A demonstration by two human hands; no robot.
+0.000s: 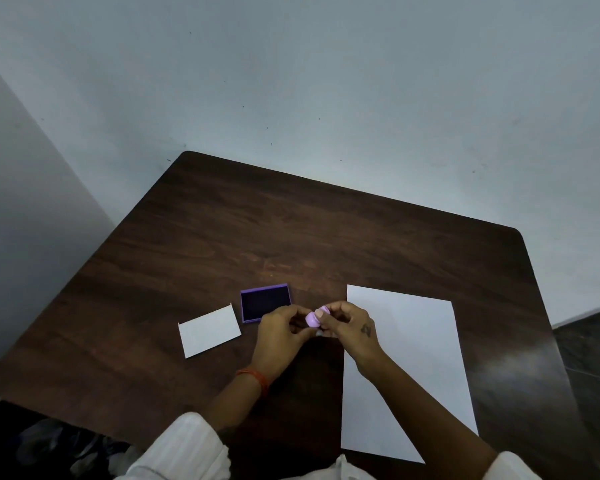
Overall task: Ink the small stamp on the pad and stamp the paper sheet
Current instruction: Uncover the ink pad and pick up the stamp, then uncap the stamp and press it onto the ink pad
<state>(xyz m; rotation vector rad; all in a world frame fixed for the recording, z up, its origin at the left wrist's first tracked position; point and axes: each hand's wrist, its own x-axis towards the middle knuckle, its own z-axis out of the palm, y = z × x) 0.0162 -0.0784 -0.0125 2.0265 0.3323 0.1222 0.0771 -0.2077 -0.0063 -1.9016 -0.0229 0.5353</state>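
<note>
Both hands meet above the dark wooden tabletop (222, 237), pinching the small stamp (316, 317) between them. The left hand (281, 332) grips its lilac body from the 9 o'clock side; the right hand (349, 327) closes its fingertips on the part at 3 o'clock. The ink pad (265, 303) lies open at 10 o'clock from the stamp, just beside the left hand's knuckles. A small white card (209, 336) rests farther out at 9 o'clock. The paper sheet (409, 368) lies at 4 o'clock, under the right wrist.
</note>
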